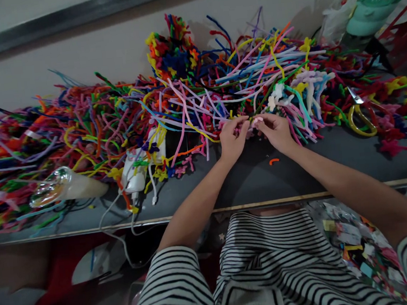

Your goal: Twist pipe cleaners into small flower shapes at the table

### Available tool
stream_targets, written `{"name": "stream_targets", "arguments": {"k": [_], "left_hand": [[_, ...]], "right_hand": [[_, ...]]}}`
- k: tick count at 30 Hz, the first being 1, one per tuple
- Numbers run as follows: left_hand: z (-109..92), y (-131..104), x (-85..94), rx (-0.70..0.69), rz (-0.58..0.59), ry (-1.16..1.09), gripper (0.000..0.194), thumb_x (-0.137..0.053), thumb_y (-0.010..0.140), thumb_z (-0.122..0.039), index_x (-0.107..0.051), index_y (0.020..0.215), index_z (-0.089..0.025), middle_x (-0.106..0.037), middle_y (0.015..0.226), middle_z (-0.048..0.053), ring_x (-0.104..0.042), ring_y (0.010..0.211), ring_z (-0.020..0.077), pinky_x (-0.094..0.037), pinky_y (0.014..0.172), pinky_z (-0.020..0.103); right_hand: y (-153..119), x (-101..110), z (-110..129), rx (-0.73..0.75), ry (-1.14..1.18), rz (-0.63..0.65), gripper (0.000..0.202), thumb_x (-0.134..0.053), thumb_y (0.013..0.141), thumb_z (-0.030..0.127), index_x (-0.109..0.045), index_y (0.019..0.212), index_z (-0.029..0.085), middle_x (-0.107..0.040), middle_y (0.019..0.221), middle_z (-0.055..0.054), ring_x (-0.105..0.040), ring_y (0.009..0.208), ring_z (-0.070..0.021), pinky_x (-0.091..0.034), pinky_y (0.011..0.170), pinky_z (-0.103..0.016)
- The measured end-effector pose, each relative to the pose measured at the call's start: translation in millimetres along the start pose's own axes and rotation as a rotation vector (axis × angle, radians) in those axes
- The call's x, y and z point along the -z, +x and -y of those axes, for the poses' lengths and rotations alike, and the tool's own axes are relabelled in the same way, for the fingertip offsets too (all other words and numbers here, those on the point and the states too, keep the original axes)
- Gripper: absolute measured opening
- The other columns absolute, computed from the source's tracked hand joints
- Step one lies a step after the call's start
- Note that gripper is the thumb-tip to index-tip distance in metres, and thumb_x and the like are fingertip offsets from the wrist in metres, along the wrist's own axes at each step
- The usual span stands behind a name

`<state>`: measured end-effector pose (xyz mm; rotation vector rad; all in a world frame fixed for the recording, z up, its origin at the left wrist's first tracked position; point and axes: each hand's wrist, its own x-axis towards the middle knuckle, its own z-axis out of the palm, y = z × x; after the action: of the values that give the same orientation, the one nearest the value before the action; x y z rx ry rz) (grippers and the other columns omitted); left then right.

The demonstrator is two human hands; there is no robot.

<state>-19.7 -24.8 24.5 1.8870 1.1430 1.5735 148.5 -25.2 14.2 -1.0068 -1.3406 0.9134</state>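
At the middle of the dark table, my left hand [234, 137] and my right hand [276, 130] meet with their fingertips close together. Between them is a small pink pipe-cleaner piece [257, 120], pinched by my right thumb and fingers. My left fingers are closed at its left side, by a bit of yellow-green stem; what exactly they grip is too small to make out. Pink and lilac pipe cleaners [217, 108] lie just behind my left hand. White pipe-cleaner flowers [276, 96] sit behind my right hand. A short orange piece [274, 161] rests on the table in front.
Heaped pipe cleaners [87, 111] run along the wall. Yellow-handled scissors [361, 120] lie at right. A plastic cup [84, 183] lies on its side at left, near a white charger [134, 176] with cables over the table edge [181, 216]. A teal container [370, 14] stands at back right.
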Motion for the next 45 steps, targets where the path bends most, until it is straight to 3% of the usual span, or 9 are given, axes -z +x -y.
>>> {"name": "stream_targets", "arguments": {"k": [4,13,16,20,22,28,31,35,45], "left_hand": [[-1.8,1.4,0.1,-0.056,0.065,0.099,0.025,-0.072,0.094,-0.050,-0.079,0.093,-0.027,-0.079,0.092,0.003,-0.067,0.089,0.0196,-0.052,0.089,0.036],[3.1,3.0,-1.0,-0.063,0.149,0.137,0.027,-0.063,0.100,-0.044,-0.072,0.084,-0.024,-0.076,0.087,0.005,-0.065,0.089,0.0213,-0.049,0.091,0.039],[4.9,3.1,-2.8,0.035,0.176,-0.030,0.036,-0.063,0.098,-0.054,-0.071,0.084,-0.023,-0.073,0.084,0.005,-0.064,0.083,0.0186,-0.052,0.084,0.036],[9.9,2.1,-8.9,0.212,0.227,-0.395,0.046,-0.068,0.090,-0.067,-0.070,0.089,-0.022,-0.067,0.076,0.000,-0.056,0.063,0.0107,-0.048,0.062,0.026],[12.5,1.1,-11.9,0.230,0.204,-0.433,0.046,-0.072,0.087,-0.067,-0.071,0.088,-0.021,-0.066,0.075,-0.001,-0.054,0.061,0.0091,-0.047,0.059,0.025],[11.0,-1.5,-10.3,0.144,0.085,-0.176,0.037,-0.071,0.092,-0.058,-0.076,0.094,-0.021,-0.075,0.084,0.002,-0.064,0.073,0.0124,-0.052,0.069,0.027],[4.9,-0.9,-4.3,0.014,0.024,-0.007,0.029,-0.073,0.093,-0.051,-0.077,0.102,-0.023,-0.079,0.097,0.003,-0.070,0.089,0.0161,-0.054,0.085,0.032],[2.2,1.2,0.3,-0.086,0.050,0.125,0.022,-0.069,0.098,-0.044,-0.078,0.095,-0.023,-0.080,0.094,0.003,-0.070,0.089,0.0173,-0.053,0.091,0.035],[-0.1,0.2,0.5,-0.016,0.078,0.128,0.017,-0.072,0.095,-0.037,-0.076,0.088,-0.022,-0.077,0.085,0.003,-0.067,0.084,0.0181,-0.053,0.086,0.036]], "right_hand": [[-2.3,2.1,0.2,0.067,-0.082,0.035,0.047,-0.073,0.085,0.068,-0.081,0.102,0.025,-0.079,0.092,-0.005,-0.073,0.076,-0.0208,-0.060,0.068,-0.037],[-4.6,4.3,7.2,0.162,-0.273,0.055,0.048,-0.061,0.094,0.068,-0.083,0.104,0.026,-0.081,0.102,-0.007,-0.075,0.091,-0.0251,-0.060,0.078,-0.040],[-3.5,3.9,6.4,0.137,-0.219,0.087,0.049,-0.063,0.093,0.069,-0.083,0.104,0.025,-0.081,0.098,-0.007,-0.075,0.085,-0.0238,-0.060,0.076,-0.039],[-1.6,1.4,2.6,0.029,-0.047,0.078,0.055,-0.073,0.083,0.073,-0.080,0.108,0.024,-0.079,0.092,-0.005,-0.069,0.064,-0.0177,-0.058,0.058,-0.034],[-1.0,-0.5,0.5,-0.032,0.026,0.048,0.058,-0.077,0.079,0.074,-0.079,0.109,0.024,-0.077,0.088,-0.004,-0.067,0.059,-0.0164,-0.053,0.049,-0.030],[-0.8,-2.5,-3.4,-0.076,0.097,0.005,0.053,-0.082,0.077,0.068,-0.077,0.106,0.025,-0.076,0.083,-0.003,-0.068,0.061,-0.0164,-0.049,0.043,-0.027],[-0.9,0.0,-6.6,0.000,0.010,0.001,0.047,-0.079,0.081,0.066,-0.079,0.104,0.025,-0.078,0.088,-0.004,-0.070,0.068,-0.0181,-0.055,0.052,-0.030],[-0.8,3.7,-10.1,0.092,-0.115,0.007,0.041,-0.076,0.086,0.061,-0.082,0.103,0.025,-0.080,0.095,-0.006,-0.075,0.087,-0.0236,-0.062,0.070,-0.037],[-3.8,3.1,-0.4,0.161,-0.295,-0.007,0.026,-0.070,0.093,0.040,-0.082,0.107,0.023,-0.082,0.103,-0.006,-0.075,0.086,-0.0224,-0.060,0.078,-0.039]]}}
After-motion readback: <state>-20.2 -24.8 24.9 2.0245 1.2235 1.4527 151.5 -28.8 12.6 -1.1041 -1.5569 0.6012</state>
